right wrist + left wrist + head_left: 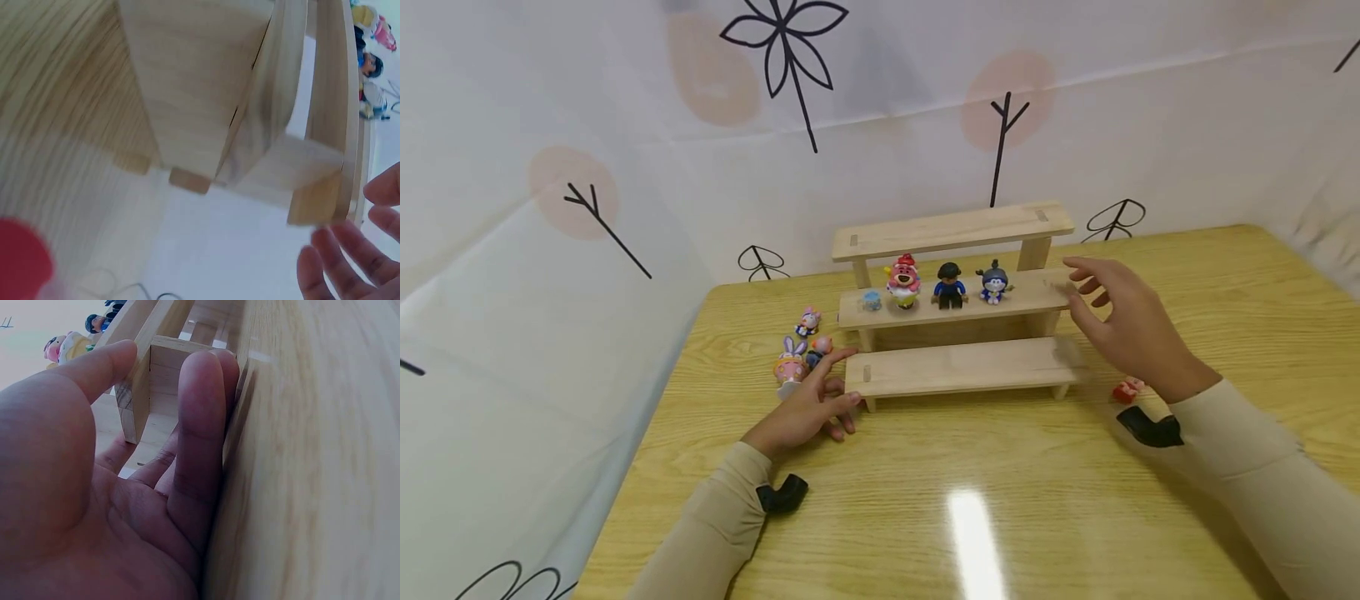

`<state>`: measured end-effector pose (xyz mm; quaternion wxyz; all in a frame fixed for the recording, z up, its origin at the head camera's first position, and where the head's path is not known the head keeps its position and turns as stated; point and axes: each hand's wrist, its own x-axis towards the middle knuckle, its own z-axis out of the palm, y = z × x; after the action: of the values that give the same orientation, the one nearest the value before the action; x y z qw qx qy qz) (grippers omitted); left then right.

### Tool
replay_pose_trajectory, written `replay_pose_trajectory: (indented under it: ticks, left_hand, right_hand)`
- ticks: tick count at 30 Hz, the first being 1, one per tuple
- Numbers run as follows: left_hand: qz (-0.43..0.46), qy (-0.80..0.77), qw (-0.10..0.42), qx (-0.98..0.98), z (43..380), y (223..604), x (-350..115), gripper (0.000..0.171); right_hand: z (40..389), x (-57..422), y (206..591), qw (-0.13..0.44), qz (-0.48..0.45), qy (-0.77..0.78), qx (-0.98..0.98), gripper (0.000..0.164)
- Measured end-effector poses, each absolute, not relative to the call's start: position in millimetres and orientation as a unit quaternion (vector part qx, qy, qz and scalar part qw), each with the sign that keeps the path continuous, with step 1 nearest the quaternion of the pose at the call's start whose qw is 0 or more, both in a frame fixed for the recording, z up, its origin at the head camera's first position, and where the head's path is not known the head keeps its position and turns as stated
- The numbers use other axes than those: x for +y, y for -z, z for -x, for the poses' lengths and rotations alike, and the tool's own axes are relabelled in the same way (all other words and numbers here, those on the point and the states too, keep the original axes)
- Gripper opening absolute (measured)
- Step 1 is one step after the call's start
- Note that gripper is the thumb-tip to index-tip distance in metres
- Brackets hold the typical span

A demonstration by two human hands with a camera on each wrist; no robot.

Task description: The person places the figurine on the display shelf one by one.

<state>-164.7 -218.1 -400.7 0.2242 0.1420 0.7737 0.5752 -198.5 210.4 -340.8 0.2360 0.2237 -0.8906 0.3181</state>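
Observation:
A three-step wooden display stand [962, 367] stands on the table. My left hand [808, 408] holds the left end of its lowest step, thumb at the front edge and index finger at the upper corner. The right hand [1123, 321] hovers by the right end of the middle step, fingers apart and slightly bent; whether they touch the wood I cannot tell. On the middle step stand a small light-blue piece [872, 300], a pink bear figurine [904, 283], a black-haired toy figure [951, 287] and a dark-blue figurine [995, 283].
Left of the stand, a rabbit-eared figurine [791, 365] and two smaller figurines, one a white-and-pink figurine [808, 322], are on the wood-grain table [910, 508]. A small red toy [1126, 390] lies beneath the right wrist. Patterned white cloth [895, 125] hangs behind.

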Motion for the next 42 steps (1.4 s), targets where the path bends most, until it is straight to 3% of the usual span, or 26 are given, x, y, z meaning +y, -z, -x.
replay_pose_trajectory:
  ticks: [8,15,19,29,33,42]
  left_hand:
    - [-0.141,-0.573,0.226,0.775,166,401,-218,0.068]
    - [-0.139,-0.572,0.226,0.776,165,401,-218,0.068]
    - [-0.137,-0.568,0.226,0.779,164,400,-218,0.068]
    - [-0.143,-0.573,0.231,0.773,165,400,-219,0.069]
    - [-0.145,-0.573,0.229,0.773,166,401,-219,0.070]
    - [-0.142,-0.571,0.227,0.776,166,401,-219,0.068]
  right_hand:
    - [192,235,351,0.205,-0.207,-0.307,-0.906,0.049]
    - [189,254,356,0.167,-0.202,-0.295,-0.919,0.023]
    - [191,263,357,0.111,-0.213,-0.272,-0.932,0.013]
    - [197,282,360,-0.078,-0.209,-0.262,-0.939,0.015]
    - [197,289,359,-0.109,-0.187,-0.244,-0.945,0.013]
    - [197,297,359,-0.201,-0.166,-0.236,-0.936,0.033]
